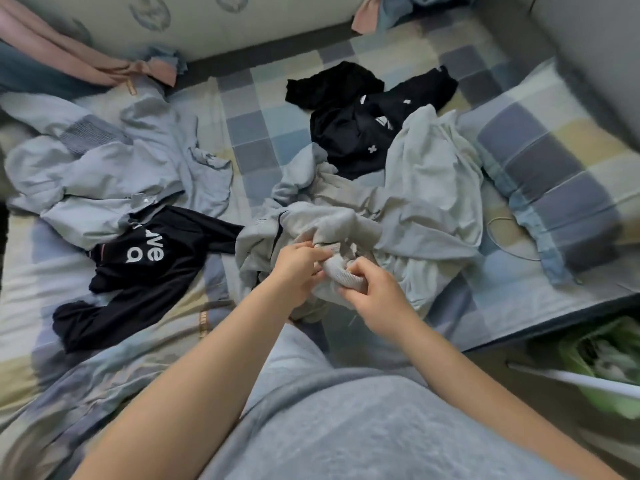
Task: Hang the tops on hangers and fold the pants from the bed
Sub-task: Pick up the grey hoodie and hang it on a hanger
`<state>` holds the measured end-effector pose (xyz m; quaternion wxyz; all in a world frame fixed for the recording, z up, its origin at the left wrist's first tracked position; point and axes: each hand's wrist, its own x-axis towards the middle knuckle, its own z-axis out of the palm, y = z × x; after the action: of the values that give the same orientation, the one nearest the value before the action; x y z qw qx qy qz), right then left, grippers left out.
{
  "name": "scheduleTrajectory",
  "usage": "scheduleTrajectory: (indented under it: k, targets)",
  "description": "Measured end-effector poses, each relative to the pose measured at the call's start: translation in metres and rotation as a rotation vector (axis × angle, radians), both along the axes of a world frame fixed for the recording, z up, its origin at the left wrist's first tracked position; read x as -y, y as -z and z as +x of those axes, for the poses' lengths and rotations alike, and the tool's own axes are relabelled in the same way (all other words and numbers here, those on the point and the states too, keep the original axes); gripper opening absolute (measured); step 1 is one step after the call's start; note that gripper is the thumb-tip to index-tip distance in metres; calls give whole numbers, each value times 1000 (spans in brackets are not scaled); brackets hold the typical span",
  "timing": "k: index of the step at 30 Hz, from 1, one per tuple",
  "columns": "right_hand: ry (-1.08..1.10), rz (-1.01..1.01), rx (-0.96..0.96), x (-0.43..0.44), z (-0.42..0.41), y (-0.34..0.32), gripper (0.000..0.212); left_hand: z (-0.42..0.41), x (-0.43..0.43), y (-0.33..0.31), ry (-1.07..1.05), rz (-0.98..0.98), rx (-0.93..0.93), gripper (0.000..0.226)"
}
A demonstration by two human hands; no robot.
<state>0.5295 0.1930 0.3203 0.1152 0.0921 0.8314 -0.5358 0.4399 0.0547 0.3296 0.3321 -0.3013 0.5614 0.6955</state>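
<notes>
Over the near middle of the bed [249, 126], the left hand [299, 268] and right hand [375, 297] both pinch the ribbed cuff of a grey garment [329, 223]. Its bulk lies just beyond them, and a black top [149, 271] lies to the left.

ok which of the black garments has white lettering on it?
The black top at near left, beside the pale blue shirt. The far black pile shows only small white marks.

Beyond the left hand [298, 268] a strip of bed [252, 133] is left bare; beyond the right hand [374, 292], pale clothes [433, 188] are heaped.
</notes>
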Motion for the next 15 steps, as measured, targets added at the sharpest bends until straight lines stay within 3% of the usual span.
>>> scheduleTrajectory:
  k: [2, 6, 15]
  targets:
    - [-33, -31, 29, -18, 19, -26, 14, 19, -10, -24, -107, 52, 46, 37]
    - [-46, -61, 71, -41, 39, -74, 24, 41, -13, -66, -210, 155, 49, 51]
    - [36, -24, -52, -11, 28, -132, 33, 32, 56, -132, -162, 261, -146, 40]
